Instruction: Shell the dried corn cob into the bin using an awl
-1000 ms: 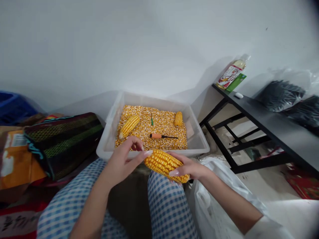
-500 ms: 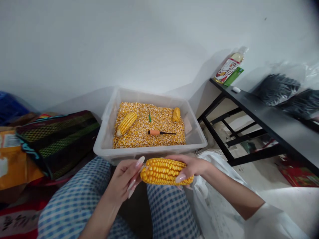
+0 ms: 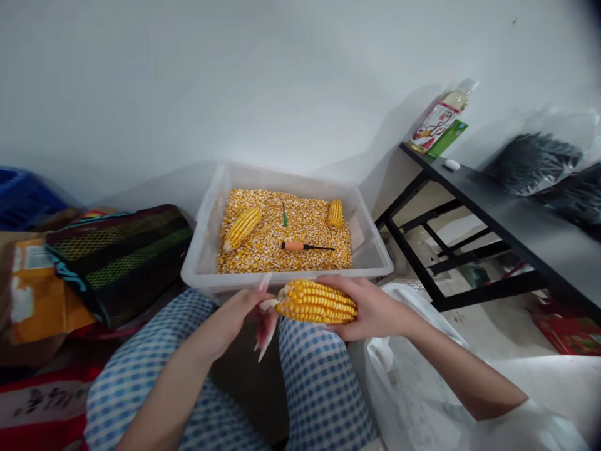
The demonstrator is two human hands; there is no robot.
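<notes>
An ear of corn [image 3: 317, 302] with yellow kernels lies level in front of the tub. My right hand [image 3: 370, 307] is wrapped round its right end. At the other end, my left hand [image 3: 244, 313] pinches a pale bit of husk [image 3: 269, 304] with thumb and finger; its other fingers hang below. Beyond my hands stands a translucent plastic tub [image 3: 286, 280] holding loose corn kernels [image 3: 263, 257]. On the kernels rest a second ear of corn [image 3: 243, 228], a shorter ear [image 3: 335, 214], an orange-handled screwdriver-like tool [image 3: 293, 246] and a thin green-handled tool [image 3: 285, 217].
A black table [image 3: 498, 194] on the right bears a bottle [image 3: 439, 122] and plastic bags of dark stuff [image 3: 535, 164]. A white plastic bag [image 3: 413, 369] lies by my right leg. At left are a dark mesh bag [image 3: 126, 257], an orange package [image 3: 42, 294] and a blue crate [image 3: 28, 197].
Both hands and the ear of corn have risen slightly toward the tub. My left hand has turned, its fingers lower, and pulls at the husk end. My right hand covers more of the right end.
</notes>
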